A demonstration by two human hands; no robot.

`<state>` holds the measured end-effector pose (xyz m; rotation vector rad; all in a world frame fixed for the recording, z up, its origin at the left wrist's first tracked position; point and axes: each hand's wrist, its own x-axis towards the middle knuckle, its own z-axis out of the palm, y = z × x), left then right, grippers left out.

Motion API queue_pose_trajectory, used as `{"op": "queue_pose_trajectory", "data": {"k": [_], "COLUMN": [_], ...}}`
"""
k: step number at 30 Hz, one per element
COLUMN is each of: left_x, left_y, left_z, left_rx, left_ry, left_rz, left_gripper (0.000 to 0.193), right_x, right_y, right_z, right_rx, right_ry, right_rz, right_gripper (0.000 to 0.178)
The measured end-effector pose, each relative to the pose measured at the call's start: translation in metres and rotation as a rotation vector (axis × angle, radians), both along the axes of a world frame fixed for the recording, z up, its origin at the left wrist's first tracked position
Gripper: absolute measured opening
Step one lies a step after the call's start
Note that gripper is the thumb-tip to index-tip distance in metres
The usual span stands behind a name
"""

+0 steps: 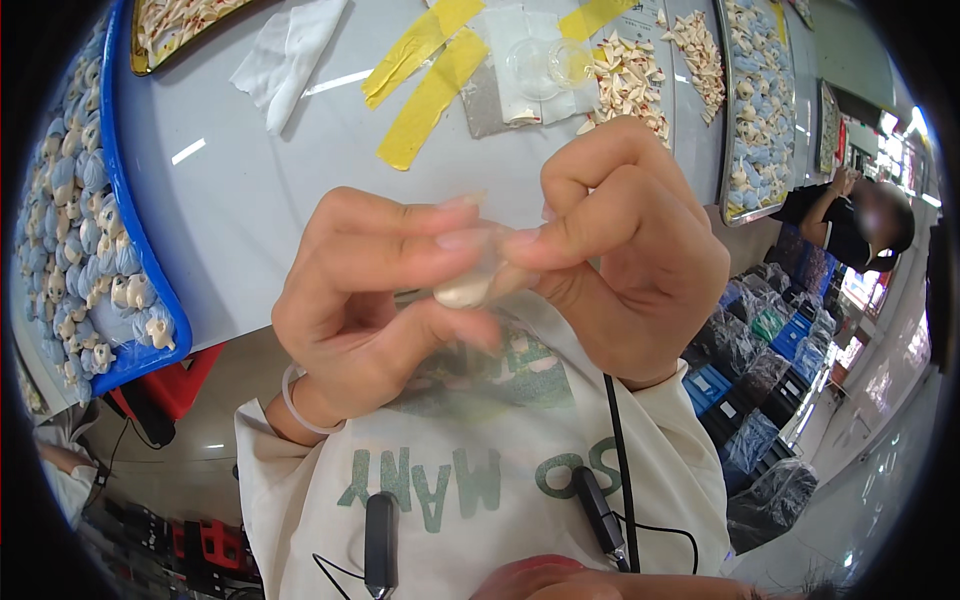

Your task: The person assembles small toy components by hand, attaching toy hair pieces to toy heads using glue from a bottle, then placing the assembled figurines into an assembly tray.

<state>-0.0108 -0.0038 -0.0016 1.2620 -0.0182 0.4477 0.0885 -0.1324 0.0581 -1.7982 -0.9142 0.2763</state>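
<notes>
Close in front of my chest, above the near table edge, my two hands meet at a small rounded piece [463, 291], cream below and pale bluish on top. My left hand [365, 275] grips it between thumb and fingers, with a band round the wrist. From the other side, my right hand [640, 255] has its thumb and index finger pinched together against the piece. The fingers cover much of it and are slightly smeared, so its full shape does not show.
A blue tray [125, 210] of small blue-and-cream figures stands at left; a metal tray [728, 150] holds more at right. Small cream pointed pieces [628, 80], yellow tape strips [432, 100], a white cloth [290, 60] and clear round dishes [535, 68] lie on the table. Another person [850, 220] is at far right.
</notes>
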Motion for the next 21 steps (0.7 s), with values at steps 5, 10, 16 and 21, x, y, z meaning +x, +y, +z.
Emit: {"op": "queue_pose_trajectory", "data": {"k": [5, 10, 16, 21], "left_x": [0.001, -0.002, -0.007, -0.007], "left_y": [-0.004, -0.003, 0.003, 0.001], "left_z": [0.005, 0.005, 0.004, 0.003], "left_rx": [-0.380, -0.366, -0.138, -0.189], "left_ry": [0.022, 0.034, 0.079, 0.127], "left_rz": [-0.080, -0.098, -0.087, -0.100], "left_gripper": [0.042, 0.044, 0.040, 0.040], "right_x": [-0.001, -0.001, 0.002, 0.000], "right_y": [0.002, 0.002, 0.001, 0.001], "right_z": [0.000, 0.004, -0.005, -0.008], "right_rx": [0.050, -0.026, 0.109, 0.152], "right_ry": [0.005, -0.026, -0.158, -0.144], "right_rz": [-0.044, -0.032, 0.019, 0.046], "right_gripper": [0.025, 0.023, 0.016, 0.017]}}
